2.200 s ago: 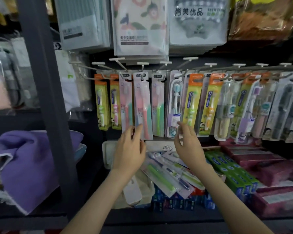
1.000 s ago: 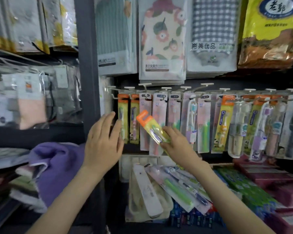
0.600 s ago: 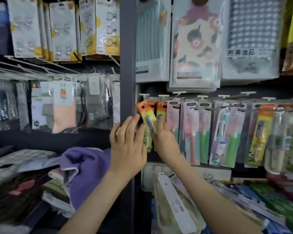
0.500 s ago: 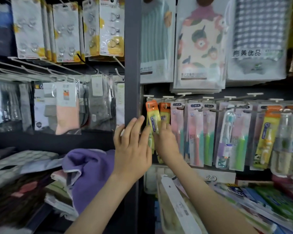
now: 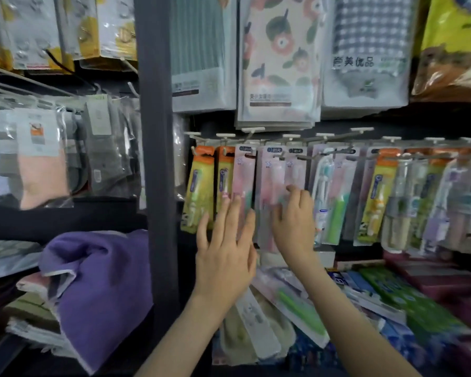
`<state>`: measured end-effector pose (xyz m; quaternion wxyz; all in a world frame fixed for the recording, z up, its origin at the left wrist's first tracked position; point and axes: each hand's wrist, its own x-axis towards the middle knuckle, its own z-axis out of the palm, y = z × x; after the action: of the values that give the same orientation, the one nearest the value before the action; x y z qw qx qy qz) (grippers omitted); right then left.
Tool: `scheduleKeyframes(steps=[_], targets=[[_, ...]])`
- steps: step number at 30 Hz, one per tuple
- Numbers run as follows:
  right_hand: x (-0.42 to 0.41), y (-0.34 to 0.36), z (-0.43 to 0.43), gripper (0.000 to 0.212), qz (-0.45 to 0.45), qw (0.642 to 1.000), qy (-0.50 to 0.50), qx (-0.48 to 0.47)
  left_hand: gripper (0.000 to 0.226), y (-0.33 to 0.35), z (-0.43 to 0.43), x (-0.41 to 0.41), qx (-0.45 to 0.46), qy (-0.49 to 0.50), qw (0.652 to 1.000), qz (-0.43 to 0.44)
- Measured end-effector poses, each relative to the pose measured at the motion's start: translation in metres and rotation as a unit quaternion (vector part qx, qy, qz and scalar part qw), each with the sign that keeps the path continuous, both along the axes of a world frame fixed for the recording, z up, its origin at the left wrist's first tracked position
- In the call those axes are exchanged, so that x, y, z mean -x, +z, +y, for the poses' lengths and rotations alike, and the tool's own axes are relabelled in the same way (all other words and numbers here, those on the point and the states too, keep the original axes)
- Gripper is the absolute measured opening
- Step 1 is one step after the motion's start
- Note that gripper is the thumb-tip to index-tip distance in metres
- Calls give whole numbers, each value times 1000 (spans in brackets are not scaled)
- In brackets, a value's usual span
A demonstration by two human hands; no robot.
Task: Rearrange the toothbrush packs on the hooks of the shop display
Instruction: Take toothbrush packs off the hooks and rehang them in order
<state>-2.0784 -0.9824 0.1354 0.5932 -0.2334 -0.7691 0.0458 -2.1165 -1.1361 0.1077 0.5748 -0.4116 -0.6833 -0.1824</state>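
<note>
Toothbrush packs hang in a row on white-tipped hooks [image 5: 324,136]. Two orange-and-yellow packs [image 5: 199,191] hang at the far left, with pink packs [image 5: 272,172] beside them. Another orange-and-yellow pack [image 5: 378,191] hangs further right among clear ones. My left hand [image 5: 226,248] is raised flat with its fingers spread in front of the lower ends of the left packs. My right hand [image 5: 294,221] is at the pink packs with its fingers loosely bent and holds no pack. The view is blurred by motion.
A dark upright post [image 5: 155,159] stands just left of the hooks. A purple towel [image 5: 98,281] lies on the shelf at the left. Loose toothbrush packs [image 5: 297,300] and toothpaste boxes [image 5: 408,297] lie below. Bagged cloths [image 5: 280,58] hang above, socks [image 5: 41,159] at the left.
My right hand carried an orange-and-yellow pack from the middle to the far-left hook, let it go and moved right to the pink packs. My left hand moved right, off the post.
</note>
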Motion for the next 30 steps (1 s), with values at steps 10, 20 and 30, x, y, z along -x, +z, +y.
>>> scheduleKeyframes(steps=[10,20,30], targets=[[-106,-2,128,62,-57,976,-150,147,66,-12,105,-34,73,-92,988,-98],[-123,14,150,40,-70,981,-66,171,72,-7,132,-60,60,-71,988,-124],[-151,-10,90,51,20,996,17,84,53,6,77,-66,11,-69,995,-72]])
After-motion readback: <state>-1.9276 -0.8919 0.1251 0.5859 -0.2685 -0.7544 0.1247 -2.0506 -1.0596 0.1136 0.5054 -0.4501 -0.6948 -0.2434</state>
